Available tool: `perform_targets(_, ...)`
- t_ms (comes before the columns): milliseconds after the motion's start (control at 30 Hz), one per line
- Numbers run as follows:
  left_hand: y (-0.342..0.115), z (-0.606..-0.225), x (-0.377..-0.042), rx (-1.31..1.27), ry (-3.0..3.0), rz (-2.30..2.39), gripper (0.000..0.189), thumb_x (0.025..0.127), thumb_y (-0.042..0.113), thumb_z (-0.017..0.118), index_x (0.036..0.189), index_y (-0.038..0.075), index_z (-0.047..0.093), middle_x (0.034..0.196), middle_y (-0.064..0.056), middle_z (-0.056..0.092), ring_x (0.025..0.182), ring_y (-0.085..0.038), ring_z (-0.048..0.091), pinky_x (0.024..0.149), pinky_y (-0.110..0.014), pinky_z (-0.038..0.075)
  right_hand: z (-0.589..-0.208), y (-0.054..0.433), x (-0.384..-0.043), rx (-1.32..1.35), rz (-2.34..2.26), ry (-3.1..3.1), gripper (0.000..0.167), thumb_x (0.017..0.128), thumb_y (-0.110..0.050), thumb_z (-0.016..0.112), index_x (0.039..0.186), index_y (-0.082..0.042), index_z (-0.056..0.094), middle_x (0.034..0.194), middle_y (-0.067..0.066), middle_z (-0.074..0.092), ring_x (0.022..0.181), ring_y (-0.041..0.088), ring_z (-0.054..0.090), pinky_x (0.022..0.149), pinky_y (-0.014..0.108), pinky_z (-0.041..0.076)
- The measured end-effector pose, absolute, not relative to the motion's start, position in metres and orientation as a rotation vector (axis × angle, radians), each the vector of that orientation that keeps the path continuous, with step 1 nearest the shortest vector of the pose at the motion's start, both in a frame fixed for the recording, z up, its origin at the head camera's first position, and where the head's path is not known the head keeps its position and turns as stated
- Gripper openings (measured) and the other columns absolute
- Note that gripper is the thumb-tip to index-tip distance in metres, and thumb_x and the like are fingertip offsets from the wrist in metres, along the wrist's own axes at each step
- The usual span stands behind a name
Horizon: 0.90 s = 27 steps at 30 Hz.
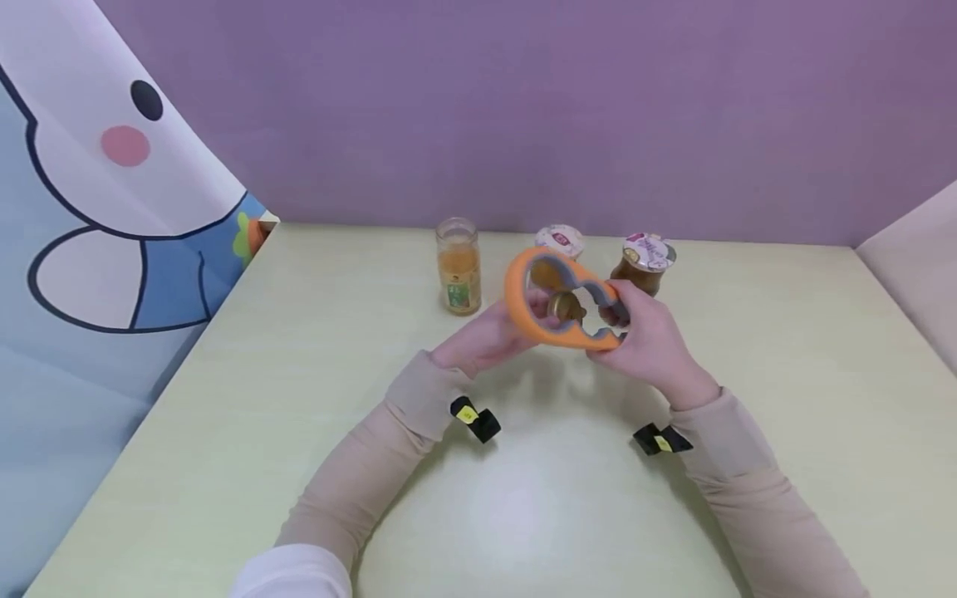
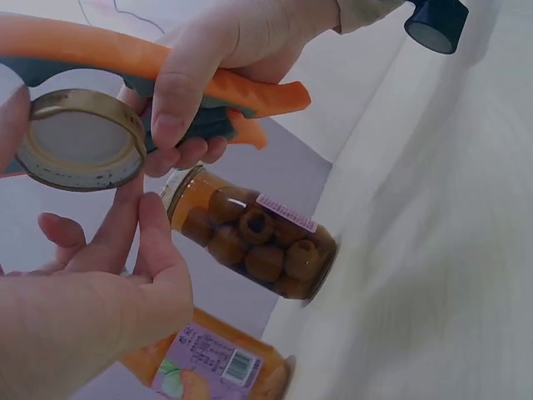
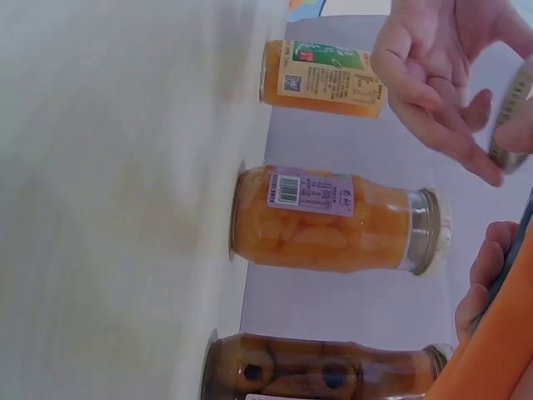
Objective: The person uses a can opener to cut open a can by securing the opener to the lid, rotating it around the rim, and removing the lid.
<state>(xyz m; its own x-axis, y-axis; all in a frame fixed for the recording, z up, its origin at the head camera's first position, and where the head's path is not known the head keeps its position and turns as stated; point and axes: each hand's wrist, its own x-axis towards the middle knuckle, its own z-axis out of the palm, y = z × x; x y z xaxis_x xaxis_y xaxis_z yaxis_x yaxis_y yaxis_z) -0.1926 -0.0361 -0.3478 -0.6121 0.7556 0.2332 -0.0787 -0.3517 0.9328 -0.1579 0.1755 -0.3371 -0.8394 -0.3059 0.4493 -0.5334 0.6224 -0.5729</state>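
My left hand [image 1: 489, 336] pinches a round gold-coloured metal lid [image 2: 79, 137] near its fingertips; its pale underside faces the left wrist camera. Held in my right hand [image 1: 646, 340] is an orange jar opener [image 1: 516, 286] with grey scalloped inner edges. Its handles lie in the grip, with the thumb over one of them. In the head view the lid shows through the opener's loop. Both hands are raised over the table, close together. Left of them, an uncapped glass jar [image 1: 459, 274] with orange contents stands upright.
Behind the hands stands a capped jar of orange fruit [image 3: 321, 221], partly hidden in the head view. To its right is a capped jar of dark brown round fruit [image 2: 258, 237]. A purple backdrop [image 1: 523, 108] borders the table's [image 1: 523, 515] far edge.
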Motion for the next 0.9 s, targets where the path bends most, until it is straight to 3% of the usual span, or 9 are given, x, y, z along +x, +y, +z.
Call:
perform_targets(133,-0.038,-0.338,-0.189,0.822,1.589,1.941,0.015,0.093,0.005,0.055,0.105,0.011,0.061,0.1,-0.001,0.06,0.099,-0.014,0.052,0.096,-0.032,0.042,-0.338,0.178,-0.157,0.589,1.088,-2.565,0.052,0.063,0.004,0.074,0.11,0.004,0.053,0.086,0.015,0.061,0.074,0.022,0.053,0.067,0.028,0.045)
perform_targets(267,-0.042,-0.321,-0.185,0.623,1.859,1.861,0.033,0.093,0.006,0.056,0.126,0.004,0.052,0.12,-0.01,0.061,0.111,-0.018,0.056,0.102,-0.034,0.042,-0.335,0.179,-0.158,0.494,1.133,-2.599,0.049,0.067,0.002,0.072,0.11,0.004,0.051,0.085,0.014,0.059,0.074,0.022,0.049,0.065,0.025,0.041)
perform_targets(400,-0.049,-0.313,-0.184,0.488,1.936,1.873,0.024,0.091,0.006,0.06,0.113,0.002,0.052,0.119,-0.014,0.06,0.115,-0.023,0.058,0.103,-0.036,0.042,-0.331,0.179,-0.16,0.41,1.162,-2.647,0.048,0.069,-0.001,0.072,0.112,0.004,0.05,0.087,0.013,0.058,0.075,0.023,0.048,0.066,0.027,0.04)
perform_targets(567,-0.065,-0.315,-0.184,0.398,2.009,1.84,0.019,0.089,0.007,0.063,0.1,0.005,0.048,0.113,-0.01,0.058,0.114,-0.024,0.059,0.101,-0.037,0.044,-0.328,0.178,-0.163,0.378,1.188,-2.671,0.044,0.073,-0.003,0.07,0.112,0.001,0.051,0.088,0.012,0.055,0.077,0.024,0.046,0.067,0.031,0.039)
perform_targets(900,-0.109,-0.325,-0.182,0.363,2.253,1.538,0.063,0.084,0.017,0.072,0.137,0.006,0.04,0.131,-0.011,0.054,0.122,-0.025,0.052,0.1,-0.038,0.046,-0.325,0.174,-0.162,0.34,1.219,-2.71,0.052,0.074,-0.005,0.071,0.12,0.002,0.049,0.091,0.014,0.055,0.08,0.024,0.046,0.068,0.032,0.039)
